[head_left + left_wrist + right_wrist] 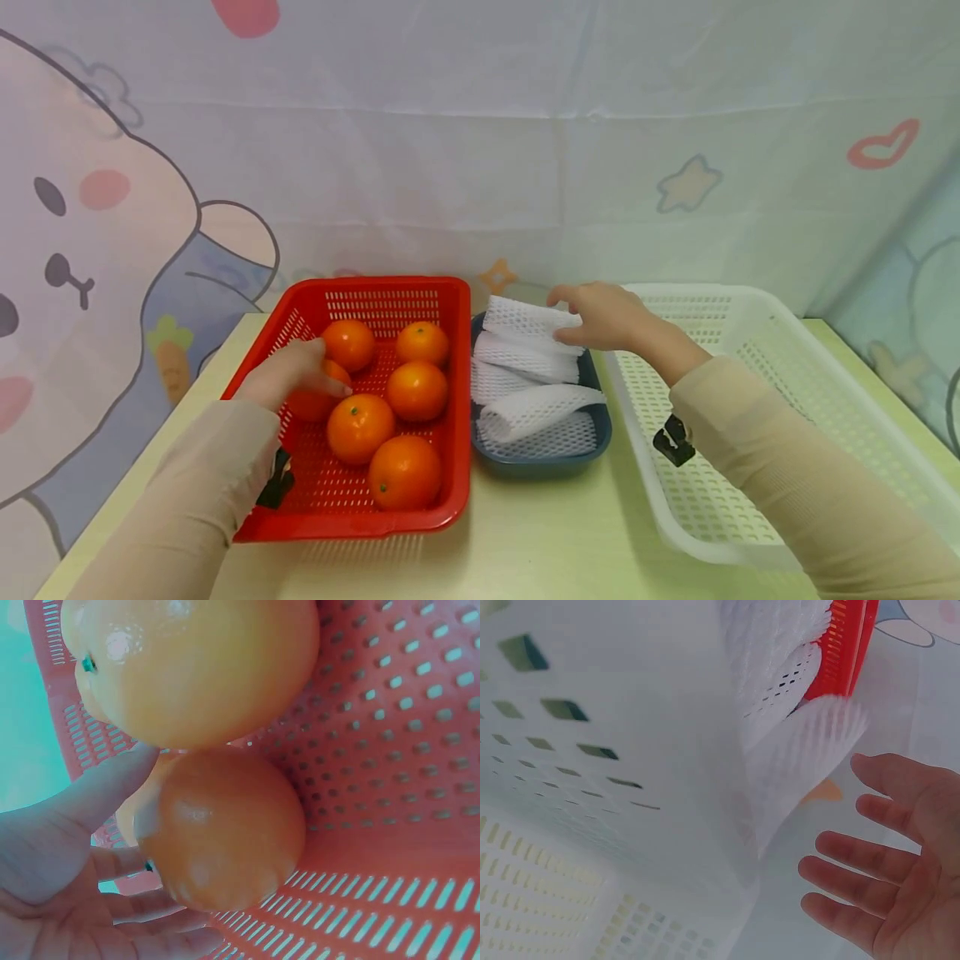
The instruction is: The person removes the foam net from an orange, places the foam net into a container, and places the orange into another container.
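Note:
At the left side of a red basket [345, 523], my left hand [287, 372] reaches over an orange [309, 406]. The left wrist view has the thumb and extended fingers spread around one side of this orange [225, 829], fingertips right at its skin. Several more oranges [360, 427] lie in the basket. My right hand [603, 317] hovers at the far end of a dark blue tray [543, 468] holding several white foam net sleeves [528, 318]. Its spread fingers are beside the farthest sleeve [810, 754] in the right wrist view, with nothing in them.
A large white basket [720, 546] stands to the right of the tray, its left wall next to it, under my right forearm. All three containers sit on a pale yellow-green table [540, 542]. A printed cloth [465, 167] hangs close behind them.

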`<state>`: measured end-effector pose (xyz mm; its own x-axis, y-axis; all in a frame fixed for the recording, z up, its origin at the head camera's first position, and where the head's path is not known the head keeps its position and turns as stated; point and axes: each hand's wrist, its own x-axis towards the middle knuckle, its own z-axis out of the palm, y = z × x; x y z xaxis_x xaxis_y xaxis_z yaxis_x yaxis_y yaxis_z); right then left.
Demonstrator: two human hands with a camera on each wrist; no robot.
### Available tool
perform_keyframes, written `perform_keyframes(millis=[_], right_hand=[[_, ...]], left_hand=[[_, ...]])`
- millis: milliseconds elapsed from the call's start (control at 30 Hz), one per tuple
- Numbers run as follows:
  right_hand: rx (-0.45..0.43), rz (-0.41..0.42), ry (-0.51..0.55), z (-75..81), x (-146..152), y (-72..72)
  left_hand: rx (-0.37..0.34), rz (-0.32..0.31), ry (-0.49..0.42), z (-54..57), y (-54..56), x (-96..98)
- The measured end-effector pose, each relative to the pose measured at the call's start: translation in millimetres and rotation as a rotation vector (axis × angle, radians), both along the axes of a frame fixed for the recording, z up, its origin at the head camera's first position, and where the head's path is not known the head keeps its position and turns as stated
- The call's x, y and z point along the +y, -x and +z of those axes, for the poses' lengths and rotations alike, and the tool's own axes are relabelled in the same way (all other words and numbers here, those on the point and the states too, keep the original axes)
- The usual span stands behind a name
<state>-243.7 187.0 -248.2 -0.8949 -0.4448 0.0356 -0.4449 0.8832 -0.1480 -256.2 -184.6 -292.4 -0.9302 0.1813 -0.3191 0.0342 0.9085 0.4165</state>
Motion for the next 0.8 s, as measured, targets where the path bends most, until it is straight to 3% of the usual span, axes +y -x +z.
perform_keyframes(millis=[267, 433, 667, 800], right_hand=[[-0.004, 0.024, -0.001, -1.1, 4.1, -0.1], [-0.013, 0.022, -0.007, 0.8, 9.8, -1.9], [0.002, 0.014, -0.027, 7.0, 25.0, -6.5], [0.022, -0.001, -0.038, 10.9, 37.5, -10.8]], left_hand=[[0.013, -0.043, 0.031, 5.0, 2.6, -5.8], [0.039, -0.078, 0.015, 15.1, 2.2, -12.4], [0.200, -0.173, 0.039, 40.7, -1.3, -22.0], [0.270, -0.194, 0.058, 52.8, -4.6, -23.5]])
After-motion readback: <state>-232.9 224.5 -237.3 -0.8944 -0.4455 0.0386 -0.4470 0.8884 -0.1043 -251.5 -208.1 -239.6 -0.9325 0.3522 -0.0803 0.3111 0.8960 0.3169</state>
